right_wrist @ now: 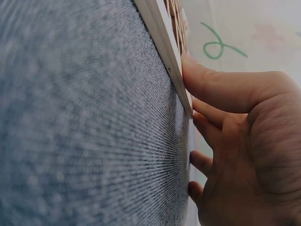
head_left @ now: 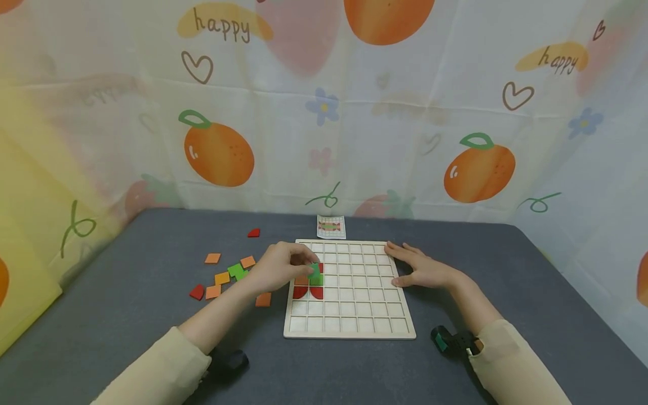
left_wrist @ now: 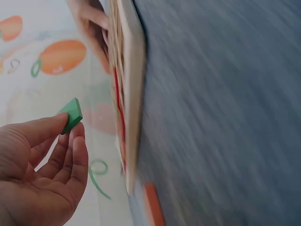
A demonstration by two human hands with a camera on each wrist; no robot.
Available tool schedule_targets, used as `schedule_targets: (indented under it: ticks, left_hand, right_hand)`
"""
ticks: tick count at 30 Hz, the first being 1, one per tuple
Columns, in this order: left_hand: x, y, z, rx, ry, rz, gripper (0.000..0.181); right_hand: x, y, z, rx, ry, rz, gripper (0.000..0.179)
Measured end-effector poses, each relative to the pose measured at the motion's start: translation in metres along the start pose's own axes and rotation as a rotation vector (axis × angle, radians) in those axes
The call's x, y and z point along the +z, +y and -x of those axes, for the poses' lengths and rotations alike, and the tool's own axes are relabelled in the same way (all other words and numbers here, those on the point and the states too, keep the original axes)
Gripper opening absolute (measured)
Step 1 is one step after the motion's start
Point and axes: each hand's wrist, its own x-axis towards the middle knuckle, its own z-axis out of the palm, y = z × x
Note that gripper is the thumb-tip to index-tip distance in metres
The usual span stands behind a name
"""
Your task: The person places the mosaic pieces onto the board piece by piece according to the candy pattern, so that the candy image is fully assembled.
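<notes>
Between thumb and fingertips my left hand (head_left: 283, 263) pinches a green square tile (left_wrist: 72, 116), held over the left side of a pale wooden grid board (head_left: 361, 309). Beneath and around that tile, red rounded pieces (head_left: 316, 292), an orange tile (head_left: 301, 280) and a green tile lie in the board's cells; the hand partly covers them. My right hand (head_left: 422, 266) rests at the board's right edge, its fingers extended. In the right wrist view the thumb (right_wrist: 221, 89) touches the board's side, and other fingertips reach down to the dark tabletop.
Left of the board lie several loose tiles: orange squares (head_left: 213, 258), green pieces (head_left: 236, 270) and red rounded pieces (head_left: 197, 292). A small pattern card (head_left: 331, 227) sits behind the board. A fruit-printed cloth (head_left: 283, 146) hangs behind the grey table (head_left: 349, 371).
</notes>
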Motion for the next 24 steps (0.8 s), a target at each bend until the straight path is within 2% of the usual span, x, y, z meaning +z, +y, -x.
schedule_targets:
  ticks: [5,13,24]
  left_hand:
    - [0.013,0.009,-0.009,0.002,0.013,0.033,0.013]
    - [0.032,0.007,-0.024,-0.036,0.003,0.006,0.007]
    - [0.044,0.004,-0.028,-0.034,0.006,-0.036,0.004]
  right_hand:
    - [-0.001,0.000,0.000,-0.010,0.001,0.001,0.092]
    - [0.000,-0.001,-0.001,-0.011,0.000,0.002,0.092]
    - [-0.001,0.000,0.001,-0.004,0.001,-0.003,0.091]
